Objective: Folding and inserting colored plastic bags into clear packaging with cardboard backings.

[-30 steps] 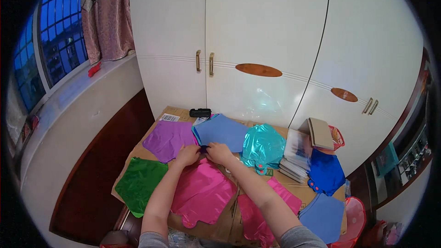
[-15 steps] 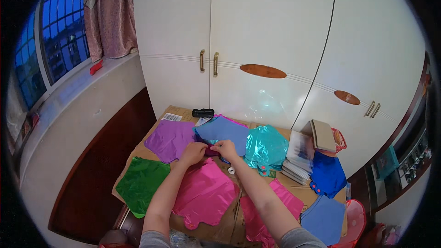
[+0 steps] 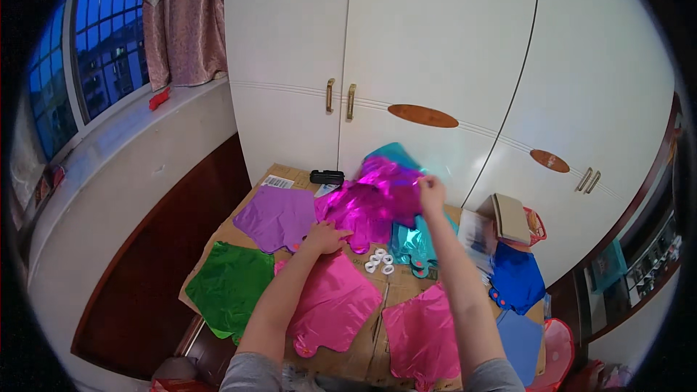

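My right hand point(image 3: 432, 194) is raised at the back of the table, its fingers closed on the right edge of a shiny magenta foil balloon point(image 3: 370, 203), flat and uninflated. A teal foil sheet point(image 3: 394, 152) shows behind its upper edge. My left hand point(image 3: 328, 238) lies low at the magenta balloon's near left side, fingers stretched out; whether it touches the foil I cannot tell. Between the hands and slightly nearer sit several small white rings point(image 3: 380, 261). A pink foil balloon point(image 3: 337, 305) lies flat just in front of my left hand.
Cardboard point(image 3: 352, 363) covers the table. Around lie flat foil balloons: purple point(image 3: 272, 218), green point(image 3: 229, 287), turquoise point(image 3: 414, 243), another pink point(image 3: 421, 334), dark blue point(image 3: 519, 276), light blue point(image 3: 521, 341). A black case point(image 3: 327, 177), a box point(image 3: 510, 218) and white cabinets point(image 3: 414, 43) stand behind.
My right hand has moved up and right, lifting the magenta balloon out over the blue one at the back. My left hand has shifted slightly right, its fingers now spread. The white rings have come into view.
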A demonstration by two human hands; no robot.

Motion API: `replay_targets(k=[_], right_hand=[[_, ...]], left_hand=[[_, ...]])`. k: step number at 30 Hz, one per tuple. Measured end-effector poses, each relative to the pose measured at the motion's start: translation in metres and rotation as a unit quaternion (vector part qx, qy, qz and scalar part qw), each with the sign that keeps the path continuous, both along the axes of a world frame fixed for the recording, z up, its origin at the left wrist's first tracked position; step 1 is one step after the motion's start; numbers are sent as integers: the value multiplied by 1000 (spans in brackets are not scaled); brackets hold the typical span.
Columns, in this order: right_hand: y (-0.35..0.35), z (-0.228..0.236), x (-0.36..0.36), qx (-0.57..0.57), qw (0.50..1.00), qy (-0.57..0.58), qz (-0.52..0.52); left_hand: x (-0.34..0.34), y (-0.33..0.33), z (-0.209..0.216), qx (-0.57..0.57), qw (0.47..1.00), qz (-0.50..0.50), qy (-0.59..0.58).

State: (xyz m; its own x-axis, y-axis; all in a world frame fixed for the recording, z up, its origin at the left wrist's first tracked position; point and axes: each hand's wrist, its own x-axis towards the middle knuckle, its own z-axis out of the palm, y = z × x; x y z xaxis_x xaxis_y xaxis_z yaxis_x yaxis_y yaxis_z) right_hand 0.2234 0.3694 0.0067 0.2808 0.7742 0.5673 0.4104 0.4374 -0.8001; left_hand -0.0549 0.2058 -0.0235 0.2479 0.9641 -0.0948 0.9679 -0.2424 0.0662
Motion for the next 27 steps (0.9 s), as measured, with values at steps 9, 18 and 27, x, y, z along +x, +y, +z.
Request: replay_targets(k=[9,18,27], right_hand=[[-82,173,-3,150,985,-27,-80],[-120,87,-174,320,789,-475,223],[-172,-64,-293,238,762,-476,368]], left_hand=[[-4,-11,1,-5,1000,24,5],[-62,-51,22,91,988,99,-80],[-169,-113,-7,87,971,191,-118]])
